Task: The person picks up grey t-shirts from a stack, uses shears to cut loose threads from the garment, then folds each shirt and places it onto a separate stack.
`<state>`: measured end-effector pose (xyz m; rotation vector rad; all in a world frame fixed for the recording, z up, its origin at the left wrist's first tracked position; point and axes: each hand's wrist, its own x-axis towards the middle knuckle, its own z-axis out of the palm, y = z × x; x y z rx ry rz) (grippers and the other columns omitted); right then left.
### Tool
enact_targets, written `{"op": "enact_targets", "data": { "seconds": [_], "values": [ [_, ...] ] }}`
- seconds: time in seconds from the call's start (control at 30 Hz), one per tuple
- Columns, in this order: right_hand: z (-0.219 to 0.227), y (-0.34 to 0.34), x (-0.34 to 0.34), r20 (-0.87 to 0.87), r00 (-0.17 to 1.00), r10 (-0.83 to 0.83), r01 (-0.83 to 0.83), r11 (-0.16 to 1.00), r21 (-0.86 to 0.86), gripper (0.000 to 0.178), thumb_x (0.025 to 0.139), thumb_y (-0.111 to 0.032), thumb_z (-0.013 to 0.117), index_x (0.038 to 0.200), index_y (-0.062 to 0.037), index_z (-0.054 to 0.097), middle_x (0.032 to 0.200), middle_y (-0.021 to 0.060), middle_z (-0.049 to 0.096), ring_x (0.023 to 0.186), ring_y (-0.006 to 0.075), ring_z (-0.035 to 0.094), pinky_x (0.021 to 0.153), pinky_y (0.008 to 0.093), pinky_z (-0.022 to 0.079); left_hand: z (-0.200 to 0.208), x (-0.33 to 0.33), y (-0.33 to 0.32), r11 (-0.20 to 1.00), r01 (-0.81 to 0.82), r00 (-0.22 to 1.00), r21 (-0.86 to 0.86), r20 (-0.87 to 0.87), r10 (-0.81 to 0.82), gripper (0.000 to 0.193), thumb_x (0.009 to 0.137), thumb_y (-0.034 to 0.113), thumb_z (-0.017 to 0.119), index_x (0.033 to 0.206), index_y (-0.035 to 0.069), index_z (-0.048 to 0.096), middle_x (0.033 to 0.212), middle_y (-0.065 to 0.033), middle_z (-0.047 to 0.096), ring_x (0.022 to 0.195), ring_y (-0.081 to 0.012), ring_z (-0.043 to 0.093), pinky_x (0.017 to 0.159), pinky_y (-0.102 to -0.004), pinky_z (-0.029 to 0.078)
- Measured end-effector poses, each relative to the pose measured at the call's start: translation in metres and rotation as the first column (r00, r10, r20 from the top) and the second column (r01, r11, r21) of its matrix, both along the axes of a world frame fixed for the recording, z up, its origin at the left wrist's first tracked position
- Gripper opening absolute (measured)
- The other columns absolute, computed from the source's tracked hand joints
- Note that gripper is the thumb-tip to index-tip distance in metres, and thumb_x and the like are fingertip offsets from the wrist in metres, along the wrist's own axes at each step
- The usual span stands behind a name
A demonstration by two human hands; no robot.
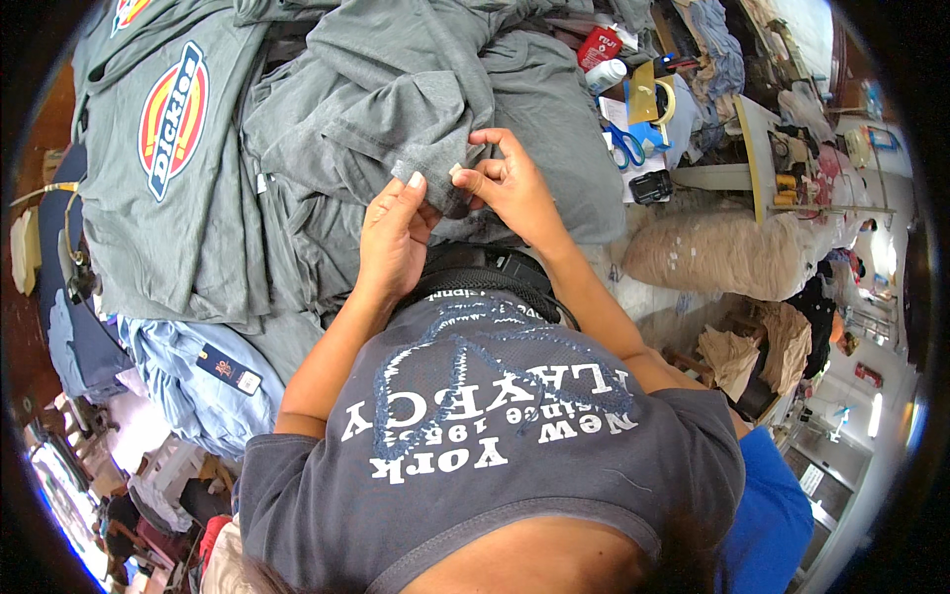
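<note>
Both hands [396, 233] [510, 183] pinching grey garment [426, 109] edge

Cluttered workroom, daylit from the right. Work table [594, 223] heaped with grey garments [178, 198]; blue-handled scissors [625, 147], yellow tape roll [665, 99], small black box [650, 186] near its far right. Bulging beige sack [722, 252] beside. Crumpled brown paper [752, 351] on floor.

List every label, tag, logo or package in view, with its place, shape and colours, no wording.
Logo patch: on the grey shirt upper left, elongated shield, red, yellow and blue.
Hang tag: on the light blue garment lower left, dark blue rectangle with a white end.
Red packet: top centre-right on the pile, red with white print.
Small label: pinched at the right hand fingertips, pale.
</note>
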<state>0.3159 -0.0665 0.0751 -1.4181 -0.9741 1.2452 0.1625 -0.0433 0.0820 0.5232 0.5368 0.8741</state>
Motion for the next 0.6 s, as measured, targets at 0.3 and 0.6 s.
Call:
{"op": "enact_targets", "data": {
  "seconds": [0.3,0.6],
  "values": [
    [0.019,0.013,0.048,0.208,0.974,0.086,-0.064,0.992,-0.111,0.038,0.076,-0.027,0.062,0.106,-0.0066,0.049,0.08,0.0029,0.058,0.061,0.006,0.049,0.053,0.0201,0.039,-0.005,0.001,-0.007,0.998,0.047,0.999,-0.039,0.018,-0.046,0.034,0.084,0.015,0.049,0.115,0.004,0.042,0.107,-0.0067,0.055,0.096,-0.0164,0.054,0.083,-0.03,0.042],
    [-0.024,0.117,0.056,0.791,0.612,-0.009,-0.152,0.98,0.128,0.039,0.076,-0.03,0.059,0.096,0.0032,0.056,0.081,0.0138,0.06,0.075,0.0193,0.057,0.068,0.0283,0.044,0.017,0.014,-0.024,0.127,0.831,0.548,0.542,-0.758,-0.353,0.031,0.082,0.024,0.054,0.096,-0.003,0.055,0.086,-0.0156,0.059,0.079,-0.018,0.056,0.074,-0.0319,0.043]
  ]
}}
